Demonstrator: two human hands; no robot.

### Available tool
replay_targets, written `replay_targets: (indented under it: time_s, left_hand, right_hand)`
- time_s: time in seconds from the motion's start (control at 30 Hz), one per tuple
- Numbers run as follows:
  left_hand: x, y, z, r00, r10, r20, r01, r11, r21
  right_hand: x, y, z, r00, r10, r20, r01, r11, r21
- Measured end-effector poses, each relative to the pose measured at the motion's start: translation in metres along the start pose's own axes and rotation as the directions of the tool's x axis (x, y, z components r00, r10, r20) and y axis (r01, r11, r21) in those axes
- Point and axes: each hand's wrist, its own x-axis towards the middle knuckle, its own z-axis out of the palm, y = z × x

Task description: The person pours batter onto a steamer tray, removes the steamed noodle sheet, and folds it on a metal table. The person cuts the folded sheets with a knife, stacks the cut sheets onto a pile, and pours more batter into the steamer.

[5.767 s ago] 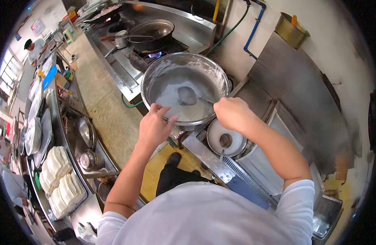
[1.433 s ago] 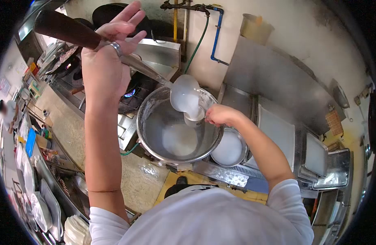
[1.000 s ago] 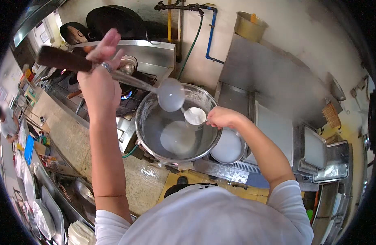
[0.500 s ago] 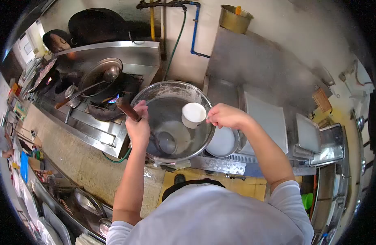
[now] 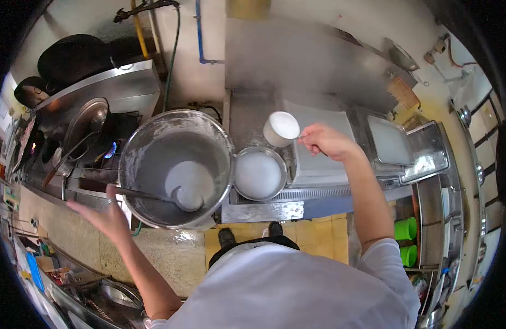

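My right hand [image 5: 330, 141] is closed round the thin handle of a metal dipper cup [image 5: 279, 137] full of something white. It is held up over the steel counter, behind a round pan [image 5: 258, 151] of white contents. At the left, my left hand [image 5: 106, 219] has its fingers stretched out, beside the wooden handle of a ladle [image 5: 140, 193]. That ladle leans on the rim of a large metal pot [image 5: 178, 115], its bowl down inside. Pale liquid lies at the pot's bottom.
A stove with a burning flame [image 5: 111, 150] and a wok [image 5: 88, 127] stands on the left. White-covered trays [image 5: 321, 145] lie to the right of the pan, with another tray [image 5: 390, 141] beyond. Steam blurs the back panel. Green containers [image 5: 405, 229] sit low at right.
My left hand has let go of the ladle and opened, the ladle now resting on the pot rim. My right hand has carried the dipper cup rightward, away from over the pot. The view has shifted right.
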Motion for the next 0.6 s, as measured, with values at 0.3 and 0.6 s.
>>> replay_targets:
  time_s: [0.3, 0.6]
  left_hand:
    - [-0.114, 0.182, 0.028, 0.898, 0.208, 0.387, 0.059, 0.815, -0.576]
    - [-0.295, 0.287, 0.110, 0.462, 0.340, 0.819, 0.223, 0.849, -0.478]
  right_hand:
    - [-0.010, 0.156, -0.110, 0.966, 0.144, -0.213, -0.124, 0.987, 0.103]
    - [0.004, 0.269, -0.171, 0.925, 0.206, -0.318, -0.103, 0.945, 0.311]
